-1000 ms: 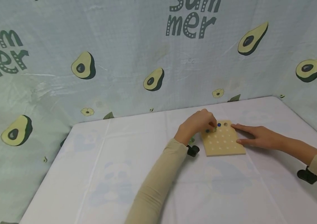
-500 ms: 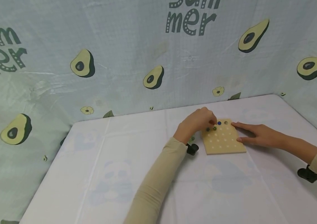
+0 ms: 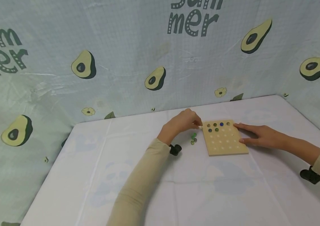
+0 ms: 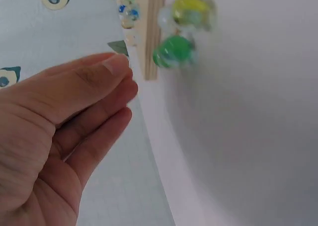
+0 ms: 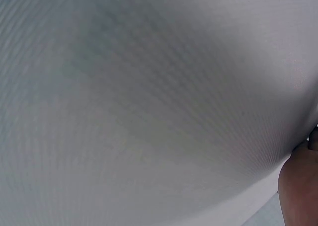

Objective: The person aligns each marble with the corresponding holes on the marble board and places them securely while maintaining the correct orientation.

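Observation:
A square wooden board (image 3: 224,142) with rows of hollows lies on the table. Several glass marbles (image 3: 221,124) sit in its two back rows, one of them blue. Off the board's left side, a few loose marbles (image 3: 194,135) lie on the cloth; the left wrist view shows a green marble (image 4: 174,52) and a yellow marble (image 4: 193,11), both blurred. My left hand (image 3: 180,124) hovers by the board's back left corner, thumb and fingertips near each other, with nothing seen between them. The outstretched fingers of my right hand (image 3: 258,137) touch the board's right edge.
A pale cloth with faint panda prints covers the table (image 3: 114,185). Behind it hangs a sheet (image 3: 120,62) printed with avocados and lettering. The right wrist view is mostly blurred grey fabric (image 5: 149,112), with a bit of skin at the right edge.
My left hand has moved left, off the board, uncovering the marbles in its back left rows and the loose ones beside it. A marble it was handling now rests in the second row. The right hand stays.

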The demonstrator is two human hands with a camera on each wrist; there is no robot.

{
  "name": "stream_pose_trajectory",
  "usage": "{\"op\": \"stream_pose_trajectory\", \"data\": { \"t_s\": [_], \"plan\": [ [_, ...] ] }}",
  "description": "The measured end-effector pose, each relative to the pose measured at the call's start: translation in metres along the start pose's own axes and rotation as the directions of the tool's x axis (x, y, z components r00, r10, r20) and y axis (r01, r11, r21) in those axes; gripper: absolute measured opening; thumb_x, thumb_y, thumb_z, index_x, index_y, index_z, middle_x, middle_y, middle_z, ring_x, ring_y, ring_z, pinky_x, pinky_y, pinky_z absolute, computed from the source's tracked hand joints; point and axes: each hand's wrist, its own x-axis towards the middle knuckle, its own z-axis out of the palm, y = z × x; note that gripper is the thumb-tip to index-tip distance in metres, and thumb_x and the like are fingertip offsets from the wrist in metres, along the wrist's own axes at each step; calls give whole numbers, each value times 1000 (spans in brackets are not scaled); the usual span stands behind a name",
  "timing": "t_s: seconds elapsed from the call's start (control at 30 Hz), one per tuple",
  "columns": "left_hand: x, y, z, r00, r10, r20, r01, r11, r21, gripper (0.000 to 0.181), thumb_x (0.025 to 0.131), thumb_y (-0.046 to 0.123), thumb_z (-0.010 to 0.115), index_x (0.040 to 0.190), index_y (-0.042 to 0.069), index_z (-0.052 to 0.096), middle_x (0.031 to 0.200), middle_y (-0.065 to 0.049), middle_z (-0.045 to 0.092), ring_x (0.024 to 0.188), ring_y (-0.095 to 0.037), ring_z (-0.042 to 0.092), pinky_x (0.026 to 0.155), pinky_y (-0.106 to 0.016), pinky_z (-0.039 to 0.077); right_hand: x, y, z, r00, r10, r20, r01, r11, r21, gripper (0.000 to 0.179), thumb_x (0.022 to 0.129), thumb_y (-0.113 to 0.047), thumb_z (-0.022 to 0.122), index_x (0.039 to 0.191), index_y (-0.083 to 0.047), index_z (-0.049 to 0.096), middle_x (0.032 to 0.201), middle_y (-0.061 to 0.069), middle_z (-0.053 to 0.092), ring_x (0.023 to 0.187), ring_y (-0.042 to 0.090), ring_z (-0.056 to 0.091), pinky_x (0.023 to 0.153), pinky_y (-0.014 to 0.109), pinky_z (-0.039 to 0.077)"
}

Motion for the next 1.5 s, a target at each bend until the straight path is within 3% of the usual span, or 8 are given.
{"op": "stream_pose_trajectory", "data": {
  "t_s": [0.3, 0.57, 0.77, 1.0, 1.2, 1.5],
  "plan": [
    [-10, -21, 3, 988, 115, 100, -101, 986, -135, 20, 90, 7, 77, 110, 11, 81, 107, 2, 77, 101, -6, 68, 88, -13, 49, -2, 0, 2, 1000, 16, 17, -16, 1000, -6, 81, 95, -56, 63, 158, -11, 37, 157, 27, 36, 138, 56, 38, 104, 71, 36],
    [-11, -27, 6, 969, 185, 162, -170, 980, -99, 21, 90, 11, 77, 111, 10, 80, 110, 1, 77, 104, -6, 69, 90, -12, 48, -3, -2, 1, 1000, 14, 18, -14, 1000, 12, 81, 95, -57, 63, 158, -11, 38, 158, 26, 35, 140, 55, 36, 105, 71, 34],
    [-12, -27, 8, 963, 217, 161, -214, 976, -36, 21, 90, 14, 77, 110, 10, 80, 109, 1, 77, 102, -5, 69, 88, -11, 48, -2, -2, 3, 1000, 0, 20, 0, 1000, 16, 80, 96, -55, 63, 158, -12, 37, 157, 27, 36, 139, 55, 37, 104, 72, 35],
    [-14, -28, 9, 967, 206, 152, -206, 978, -18, 21, 88, 16, 79, 108, 9, 80, 107, 1, 77, 98, -5, 69, 85, -11, 49, 0, -5, 4, 999, 3, 33, -4, 999, 33, 81, 96, -57, 63, 158, -12, 37, 158, 26, 35, 140, 54, 36, 106, 71, 35],
    [-12, -27, 6, 965, 232, 124, -236, 971, 25, 20, 88, 18, 79, 106, 10, 81, 105, 1, 78, 96, -6, 70, 84, -11, 49, 3, -5, -1, 999, 5, 41, -5, 1000, 13, 82, 96, -59, 62, 159, -13, 36, 159, 26, 34, 141, 54, 35, 106, 70, 34],
    [-7, -25, 6, 965, 223, 136, -231, 972, 42, 21, 90, 19, 77, 109, 11, 80, 107, 1, 77, 99, -5, 69, 86, -12, 49, 3, -4, -8, 997, 20, 81, -19, 1000, -12, 83, 96, -58, 62, 160, -13, 34, 159, 28, 32, 139, 57, 35, 104, 71, 35]
  ]
}}
